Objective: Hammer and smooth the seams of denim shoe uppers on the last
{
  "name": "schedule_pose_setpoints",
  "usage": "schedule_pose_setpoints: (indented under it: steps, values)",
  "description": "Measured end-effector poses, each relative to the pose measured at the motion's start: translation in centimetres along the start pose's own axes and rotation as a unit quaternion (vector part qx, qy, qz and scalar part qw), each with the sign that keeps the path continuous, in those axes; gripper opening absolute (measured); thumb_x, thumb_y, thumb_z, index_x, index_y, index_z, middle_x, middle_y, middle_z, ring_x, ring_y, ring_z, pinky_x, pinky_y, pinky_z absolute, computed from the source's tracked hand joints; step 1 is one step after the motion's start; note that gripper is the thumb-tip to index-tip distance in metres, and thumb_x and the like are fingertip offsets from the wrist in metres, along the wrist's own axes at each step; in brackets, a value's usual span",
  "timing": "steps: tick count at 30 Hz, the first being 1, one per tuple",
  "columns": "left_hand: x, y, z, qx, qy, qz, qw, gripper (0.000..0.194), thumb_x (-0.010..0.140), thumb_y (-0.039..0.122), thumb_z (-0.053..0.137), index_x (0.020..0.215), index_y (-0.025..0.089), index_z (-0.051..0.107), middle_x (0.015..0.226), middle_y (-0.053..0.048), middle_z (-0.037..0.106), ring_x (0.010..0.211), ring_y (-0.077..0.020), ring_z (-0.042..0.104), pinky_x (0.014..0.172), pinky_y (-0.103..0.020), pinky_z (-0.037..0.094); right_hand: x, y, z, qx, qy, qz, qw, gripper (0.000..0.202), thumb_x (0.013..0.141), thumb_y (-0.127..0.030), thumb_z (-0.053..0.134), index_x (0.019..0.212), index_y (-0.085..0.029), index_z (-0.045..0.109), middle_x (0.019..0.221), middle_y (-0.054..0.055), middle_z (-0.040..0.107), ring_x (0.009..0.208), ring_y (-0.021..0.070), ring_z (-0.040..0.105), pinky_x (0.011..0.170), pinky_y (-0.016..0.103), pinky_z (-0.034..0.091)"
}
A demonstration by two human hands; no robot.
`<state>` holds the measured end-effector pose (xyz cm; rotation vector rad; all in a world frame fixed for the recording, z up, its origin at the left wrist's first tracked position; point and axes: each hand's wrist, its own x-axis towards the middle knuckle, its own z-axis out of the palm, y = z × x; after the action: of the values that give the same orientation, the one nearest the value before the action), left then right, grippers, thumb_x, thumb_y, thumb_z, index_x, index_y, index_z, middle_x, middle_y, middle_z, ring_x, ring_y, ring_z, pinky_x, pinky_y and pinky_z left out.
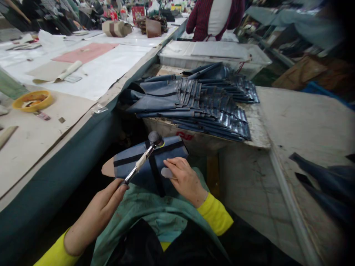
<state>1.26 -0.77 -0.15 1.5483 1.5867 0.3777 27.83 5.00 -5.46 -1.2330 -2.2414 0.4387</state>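
Hands (189,181) angled inward above cloth (166,214)

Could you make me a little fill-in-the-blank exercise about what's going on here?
The left hand grips a tool called a ____.
The bands crossing the blue piece near the right hand are coloured ____.
The sleeves on both arms are coloured ____.

Missing words: hammer; black; yellow.

yellow dish (33,108) on worktop (52,142); pink sheet (86,52) farther back; plastic bin (180,61) right of worktop; person (195,20) beyond plastic bin
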Motion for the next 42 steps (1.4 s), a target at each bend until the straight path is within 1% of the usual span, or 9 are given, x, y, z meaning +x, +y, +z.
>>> schedule_pose_setpoints:
  steps: [5, 11, 15, 20, 24, 27, 30, 34, 42]
  values:
    - [0.1, 0.7, 0.1, 0.046, -0.024, -0.017, 0.999, 0.030, 0.090, 0.043, 0.035, 0.091, 0.021, 0.055, 0.078, -0.001, 0.064, 0.073, -0.0163, 0.060, 0.073, -0.024, 0.045, 0.1, 0.1, 0.3, -0.002, 0.023, -0.008, 1.000, 0.046, 0.076, -0.004, 0.051, 0.120, -0.017, 0.056, 0.110, 0.009, 0.058, 0.108, 0.0235, 0.046, 0.094, 0.041, 0.046]
    - [0.5, -0.1, 0.1, -0.044, 0.060, -0.013, 0.997, 0.034, 0.088, 0.046, 0.040, 0.099, 0.019, 0.058, 0.077, -0.002, 0.062, 0.070, -0.0144, 0.058, 0.067, -0.021, 0.047, 0.0, 0.0, 0.2, -0.008, 0.007, 0.003, 1.000, 0.045, 0.078, -0.007, 0.053, 0.122, -0.016, 0.055, 0.113, 0.008, 0.057, 0.110, 0.0230, 0.044, 0.096, 0.039, 0.045]
    - [1.1, -0.3, 0.1, -0.033, 0.005, -0.023, 0.999, 0.036, 0.086, 0.049, 0.043, 0.087, 0.017, 0.060, 0.069, -0.001, 0.058, 0.064, -0.0132, 0.054, 0.064, -0.021, 0.046, -0.1, 0.0, 0.2, -0.011, 0.007, 0.022, 1.000, 0.045, 0.078, -0.007, 0.053, 0.122, -0.017, 0.054, 0.114, 0.008, 0.057, 0.111, 0.0230, 0.044, 0.096, 0.039, 0.045]
    - [0.8, 0.0, 0.2, -0.056, 0.028, -0.029, 0.998, 0.036, 0.087, 0.050, 0.042, 0.097, 0.020, 0.058, 0.070, 0.001, 0.056, 0.066, -0.0136, 0.053, 0.062, -0.020, 0.045, -0.2, 0.0, 0.1, -0.001, 0.019, 0.013, 1.000, 0.044, 0.079, -0.007, 0.051, 0.121, -0.018, 0.055, 0.113, 0.008, 0.058, 0.110, 0.0229, 0.045, 0.095, 0.040, 0.046]
    - [1.2, 0.2, 0.8, -0.079, -0.023, -0.051, 0.995, 0.039, 0.086, 0.054, 0.042, 0.089, 0.018, 0.056, 0.062, 0.003, 0.047, 0.056, -0.0118, 0.047, 0.051, -0.020, 0.041, -0.2, 0.1, 0.1, 0.006, 0.022, 0.020, 1.000, 0.045, 0.078, -0.007, 0.051, 0.121, -0.019, 0.055, 0.112, 0.008, 0.059, 0.110, 0.0230, 0.045, 0.095, 0.041, 0.046]
    - [1.4, 0.9, 0.9, -0.105, -0.008, -0.054, 0.993, 0.040, 0.088, 0.054, 0.036, 0.088, 0.018, 0.055, 0.061, 0.003, 0.045, 0.053, -0.0106, 0.044, 0.049, -0.020, 0.040, -0.3, 0.1, 0.1, 0.005, 0.014, 0.023, 1.000, 0.047, 0.078, -0.007, 0.050, 0.123, -0.021, 0.054, 0.112, 0.008, 0.059, 0.109, 0.0230, 0.046, 0.093, 0.041, 0.047]
    - [1.7, 1.3, 1.1, -0.072, 0.023, -0.020, 0.997, 0.038, 0.088, 0.054, 0.037, 0.090, 0.019, 0.054, 0.067, 0.001, 0.052, 0.060, -0.0126, 0.050, 0.057, -0.021, 0.044, -0.3, 0.2, 0.1, 0.007, 0.020, 0.016, 1.000, 0.048, 0.078, -0.009, 0.051, 0.124, -0.022, 0.053, 0.114, 0.008, 0.058, 0.111, 0.0233, 0.045, 0.094, 0.042, 0.047]
    - [2.7, 1.9, 1.5, 0.019, -0.032, 0.007, 0.999, 0.036, 0.088, 0.051, 0.038, 0.084, 0.020, 0.054, 0.070, 0.001, 0.055, 0.065, -0.0145, 0.053, 0.064, -0.023, 0.044, -0.3, 0.2, 0.0, 0.009, 0.020, 0.024, 0.999, 0.048, 0.078, -0.008, 0.051, 0.124, -0.021, 0.054, 0.112, 0.008, 0.059, 0.110, 0.0234, 0.046, 0.094, 0.041, 0.047]
    - [3.8, 3.4, 2.0, 0.068, -0.054, 0.030, 0.996, 0.031, 0.091, 0.045, 0.033, 0.088, 0.020, 0.051, 0.076, -0.001, 0.058, 0.073, -0.0170, 0.057, 0.070, -0.026, 0.044, -0.3, 0.5, 0.1, 0.006, 0.018, 0.028, 0.999, 0.046, 0.077, -0.008, 0.052, 0.122, -0.019, 0.055, 0.113, 0.007, 0.058, 0.110, 0.0228, 0.044, 0.093, 0.037, 0.047]
